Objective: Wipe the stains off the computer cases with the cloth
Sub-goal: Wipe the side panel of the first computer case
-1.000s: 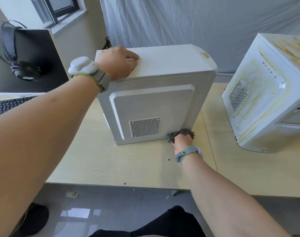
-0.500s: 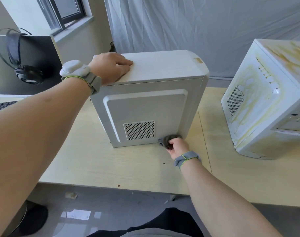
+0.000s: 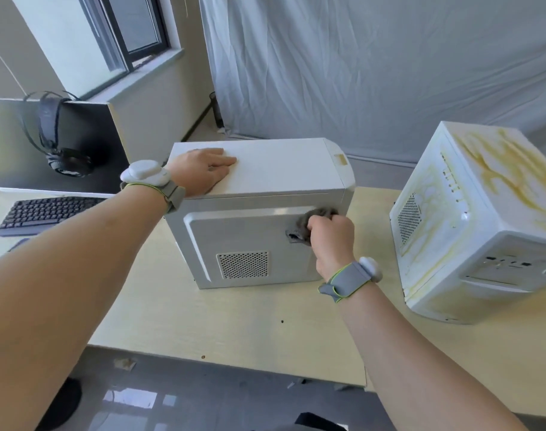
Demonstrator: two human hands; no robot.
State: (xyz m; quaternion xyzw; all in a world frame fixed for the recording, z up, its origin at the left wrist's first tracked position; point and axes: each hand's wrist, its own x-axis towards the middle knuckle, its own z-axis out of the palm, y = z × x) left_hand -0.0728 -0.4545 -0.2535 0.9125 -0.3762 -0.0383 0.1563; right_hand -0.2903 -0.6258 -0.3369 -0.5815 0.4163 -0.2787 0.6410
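Observation:
A white computer case (image 3: pixel 250 231) stands upright in the middle of the pale wooden table (image 3: pixel 222 318). My left hand (image 3: pixel 200 171) lies flat on its top, near the left rear corner. My right hand (image 3: pixel 329 241) grips a crumpled grey cloth (image 3: pixel 306 223) and presses it against the upper right of the case's side panel. A second white case (image 3: pixel 480 222) sits tilted at the right, streaked with yellow stains on its top and side.
A black keyboard (image 3: pixel 47 213) lies at the left of the table, in front of a dark monitor (image 3: pixel 88 147) with black headphones (image 3: pixel 63 150) hung on it. A grey curtain (image 3: pixel 358 66) hangs behind. The table's front edge is close to me.
My right hand has carried the cloth from the case's bottom right corner up to the upper right of the side panel. My left hand has stayed on the case's top.

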